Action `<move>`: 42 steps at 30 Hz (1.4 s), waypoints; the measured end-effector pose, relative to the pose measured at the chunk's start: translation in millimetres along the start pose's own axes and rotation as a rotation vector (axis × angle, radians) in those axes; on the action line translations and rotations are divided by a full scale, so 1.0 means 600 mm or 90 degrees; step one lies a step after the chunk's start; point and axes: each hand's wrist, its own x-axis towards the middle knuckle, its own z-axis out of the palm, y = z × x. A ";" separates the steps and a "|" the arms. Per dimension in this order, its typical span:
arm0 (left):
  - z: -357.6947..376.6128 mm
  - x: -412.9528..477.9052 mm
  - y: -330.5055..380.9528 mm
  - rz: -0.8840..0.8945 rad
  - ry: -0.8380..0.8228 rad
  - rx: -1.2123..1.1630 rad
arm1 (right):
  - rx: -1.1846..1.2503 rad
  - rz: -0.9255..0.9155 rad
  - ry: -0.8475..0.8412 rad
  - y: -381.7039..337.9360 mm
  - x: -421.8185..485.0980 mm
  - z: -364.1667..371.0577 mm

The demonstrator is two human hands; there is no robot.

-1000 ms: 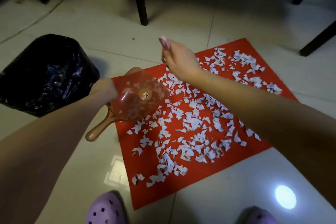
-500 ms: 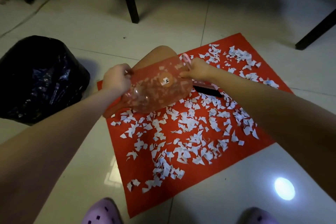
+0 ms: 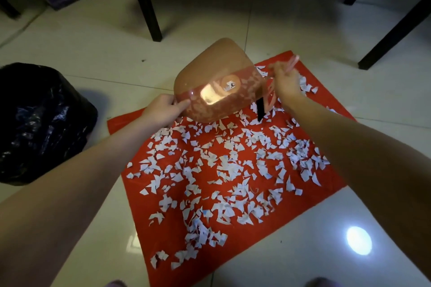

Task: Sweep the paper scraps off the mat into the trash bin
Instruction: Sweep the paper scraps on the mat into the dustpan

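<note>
Step now: getting the tools ready; I think the sweeping has not begun, since the scraps lie all over the mat
Left hand: fingers curled round the near edge of the dustpan, thumb on top
Dustpan: see-through and brownish, held up in the air and tipped, over the far left part of the mat
Right hand: pinches the pink handle of a little brush; the hand is blurry, so I cannot tell just how the fingers sit
Brush: its black hairs point down, just beside the right edge of the dustpan
Paper scraps: small white bits spread over nearly the whole red mat, with none on the floor that I can see
Trash bin: lined with a black bag, on the floor just to the left of the mat
Next move: I think the front lip of the dustpan must go down flat on the mat, so bits do not slip under it; then the brush can push scraps in with short, soft strokes, because the paper is light and may fly off
After that: the full pan has to be tipped over the bin on the left
Count: two hands, one dustpan, one brush, one mat, one bin
Count of scraps: too many to count, surely more than a hundred
Also here: at least three dark furniture legs at the top, and one bright spot of light on the floor
</note>
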 end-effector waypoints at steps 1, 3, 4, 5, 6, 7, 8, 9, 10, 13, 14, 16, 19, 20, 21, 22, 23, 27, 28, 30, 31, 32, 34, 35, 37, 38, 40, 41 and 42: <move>0.005 0.000 0.005 -0.023 -0.002 -0.039 | 0.010 0.001 0.045 -0.007 -0.001 -0.006; 0.013 -0.005 0.011 -0.066 0.014 -0.119 | 0.012 0.028 0.118 -0.015 -0.004 -0.018; 0.015 -0.008 0.013 -0.084 0.024 -0.151 | 0.000 0.045 0.139 -0.014 -0.003 -0.025; 0.016 -0.009 0.014 -0.095 0.030 -0.174 | -0.017 0.059 0.147 -0.012 -0.002 -0.029; 0.016 -0.009 0.017 -0.102 0.031 -0.190 | -0.042 0.074 0.142 -0.009 -0.002 -0.033; 0.015 -0.010 0.021 -0.105 0.025 -0.197 | -0.072 0.087 0.134 -0.005 -0.002 -0.034; 0.013 -0.009 0.027 -0.103 0.014 -0.198 | -0.105 0.093 0.126 -0.001 -0.001 -0.035; 0.009 -0.007 0.036 -0.098 -0.001 -0.194 | -0.130 0.092 0.121 0.000 0.002 -0.036; 0.005 -0.003 0.047 -0.094 -0.014 -0.186 | -0.142 0.088 0.118 -0.004 0.004 -0.037; -0.002 0.015 0.085 -0.093 -0.035 -0.152 | -0.150 0.074 0.092 -0.025 0.013 -0.045; -0.003 0.022 0.098 -0.099 -0.037 -0.147 | -0.158 0.075 0.080 -0.034 0.015 -0.049; -0.002 0.032 0.116 -0.114 -0.026 -0.141 | -0.219 0.074 0.056 -0.050 0.023 -0.059; 0.014 0.043 0.125 -0.133 -0.015 -0.159 | -0.293 0.104 0.025 -0.058 0.034 -0.082; 0.023 0.047 0.123 -0.140 -0.017 -0.186 | -0.309 0.119 0.022 -0.056 0.038 -0.090; 0.032 0.051 0.120 -0.146 -0.019 -0.213 | -0.314 0.123 0.029 -0.052 0.041 -0.097; 0.041 0.056 0.116 -0.151 -0.020 -0.231 | -0.307 0.123 0.042 -0.045 0.045 -0.104; 0.049 0.061 0.114 -0.156 -0.021 -0.239 | -0.290 0.116 0.058 -0.036 0.048 -0.110; 0.070 0.077 0.121 -0.161 -0.005 -0.255 | -0.236 0.074 0.083 0.000 0.053 -0.127; 0.074 0.078 0.124 -0.166 -0.001 -0.269 | -0.226 0.074 0.085 0.007 0.056 -0.128; 0.082 0.078 0.131 -0.170 0.005 -0.290 | -0.217 0.073 0.098 0.017 0.070 -0.134; 0.086 0.077 0.135 -0.169 0.006 -0.297 | -0.222 0.069 0.108 0.018 0.080 -0.137; 0.090 0.078 0.139 -0.167 0.005 -0.304 | -0.227 0.067 0.116 0.017 0.094 -0.140; 0.093 0.082 0.146 -0.160 0.004 -0.313 | -0.221 0.046 0.123 0.014 0.118 -0.145; 0.093 0.089 0.152 -0.156 0.011 -0.313 | -0.213 0.030 0.121 0.012 0.135 -0.147; 0.093 0.106 0.164 -0.153 0.028 -0.311 | -0.208 0.001 0.114 0.014 0.168 -0.145; 0.095 0.115 0.170 -0.153 0.034 -0.312 | -0.212 -0.009 0.106 0.019 0.185 -0.142; 0.103 0.131 0.181 -0.161 0.039 -0.316 | -0.260 -0.032 0.074 0.035 0.216 -0.136; 0.110 0.137 0.186 -0.168 0.037 -0.319 | -0.290 -0.043 0.056 0.045 0.229 -0.133; 0.118 0.143 0.190 -0.174 0.034 -0.323 | -0.311 -0.047 0.041 0.053 0.242 -0.132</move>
